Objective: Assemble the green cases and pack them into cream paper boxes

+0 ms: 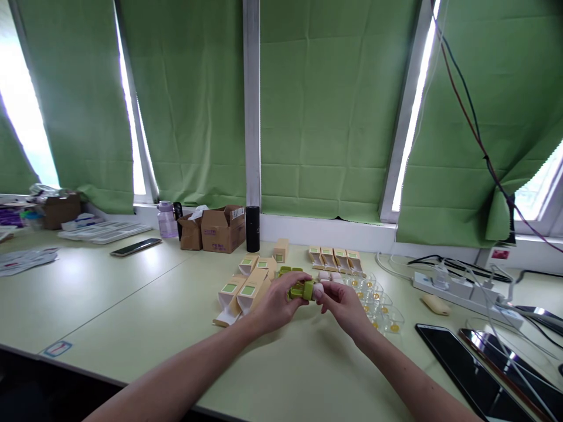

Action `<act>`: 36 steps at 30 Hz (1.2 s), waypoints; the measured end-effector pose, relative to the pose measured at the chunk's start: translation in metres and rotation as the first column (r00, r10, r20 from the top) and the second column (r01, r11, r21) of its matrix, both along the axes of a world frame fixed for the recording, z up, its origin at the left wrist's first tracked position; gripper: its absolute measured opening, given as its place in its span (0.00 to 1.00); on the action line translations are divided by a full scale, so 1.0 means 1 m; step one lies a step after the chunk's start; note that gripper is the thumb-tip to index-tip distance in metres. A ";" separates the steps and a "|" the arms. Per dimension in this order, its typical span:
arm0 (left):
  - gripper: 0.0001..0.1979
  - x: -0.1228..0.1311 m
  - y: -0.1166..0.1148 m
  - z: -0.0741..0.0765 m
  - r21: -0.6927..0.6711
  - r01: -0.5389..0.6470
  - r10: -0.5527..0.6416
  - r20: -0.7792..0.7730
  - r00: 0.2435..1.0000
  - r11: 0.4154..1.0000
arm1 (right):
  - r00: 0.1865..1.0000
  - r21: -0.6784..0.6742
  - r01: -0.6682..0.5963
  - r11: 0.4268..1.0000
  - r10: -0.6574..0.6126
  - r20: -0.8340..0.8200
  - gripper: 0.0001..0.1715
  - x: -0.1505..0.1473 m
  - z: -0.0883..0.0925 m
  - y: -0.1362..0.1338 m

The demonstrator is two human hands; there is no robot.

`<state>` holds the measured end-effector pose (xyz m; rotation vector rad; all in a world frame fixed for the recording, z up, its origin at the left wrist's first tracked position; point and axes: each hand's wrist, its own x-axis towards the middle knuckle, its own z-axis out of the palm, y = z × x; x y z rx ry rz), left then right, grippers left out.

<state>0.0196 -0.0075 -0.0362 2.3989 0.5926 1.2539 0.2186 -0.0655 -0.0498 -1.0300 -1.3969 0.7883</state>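
Note:
My left hand (281,300) is closed around a small green bottle (303,290), held sideways above the table. At the bottle's right end, my right hand (345,306) pinches a whitish cap-like piece (317,291); whether it is joined to the bottle I cannot tell. More green pieces (288,270) stand just behind my left hand. Pale pink pieces (329,275) lie behind my right hand, partly covered by it. Clear cups with yellow centres (373,296) are grouped to the right. Open cardboard cartons with green labels (248,290) lie left of my left hand.
More open cartons (336,259) line the back. Brown boxes (223,228), a black cylinder (252,228) and a purple bottle (166,220) stand back left. A phone (135,247) lies left. On the right are a power strip (466,293), cables and a dark tablet (457,363).

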 end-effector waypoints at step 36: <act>0.23 0.011 -0.009 -0.018 0.057 -0.010 0.006 0.059 0.998 0.998 | 0.953 0.015 0.027 1.000 -0.021 -0.304 0.36 -0.022 0.000 -0.007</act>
